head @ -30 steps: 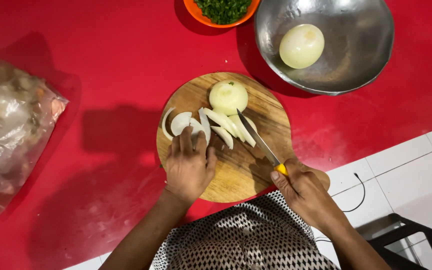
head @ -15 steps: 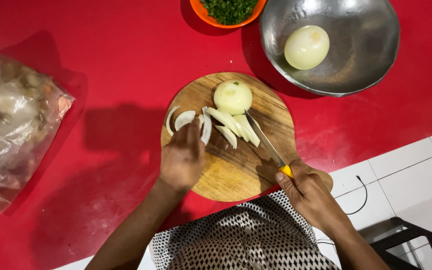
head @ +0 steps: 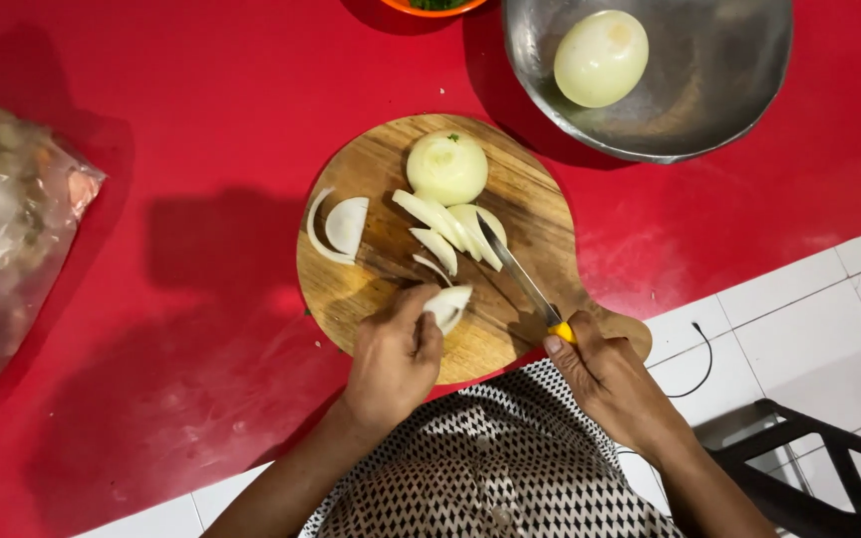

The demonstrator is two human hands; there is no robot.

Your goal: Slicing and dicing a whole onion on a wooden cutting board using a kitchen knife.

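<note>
Left hand [head: 391, 359] pinches an onion wedge [head: 447, 304] at the board's [head: 371, 289] six o'clock; right hand [head: 605, 374] grips the knife [head: 515, 274]. The blade could nick nearby fingers.

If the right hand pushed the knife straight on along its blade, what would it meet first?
Probably the onion slices at the tip of the knife held by the right hand; beyond them, the onion half. Blade height is unclear.

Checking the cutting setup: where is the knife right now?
In the head view the knife lies angled across the right side of the round wooden cutting board, handle in the right hand, tip beside the onion slices.
</note>
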